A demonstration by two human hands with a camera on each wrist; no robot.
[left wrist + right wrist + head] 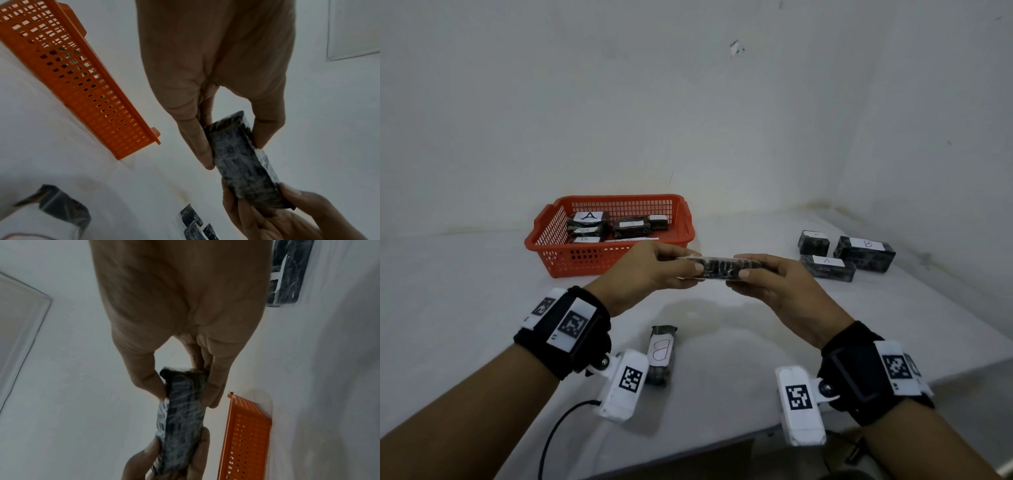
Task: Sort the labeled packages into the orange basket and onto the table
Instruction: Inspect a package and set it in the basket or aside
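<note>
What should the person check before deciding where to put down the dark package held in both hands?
1. Grip: the left hand and the right hand each pinch one end of the held package: ok.
2. Label read: no letter shows on the held package in any view: cannot tell.
3. Room in the orange basket: packages lie inside, space remains near the front: ok.
4. Sorting rule: the basket shows A labels and one that looks like B; the table group also mixes A and B: cannot tell.
5. Path: the B package lies near the wrists, below the hands, not in the way: ok.
</note>
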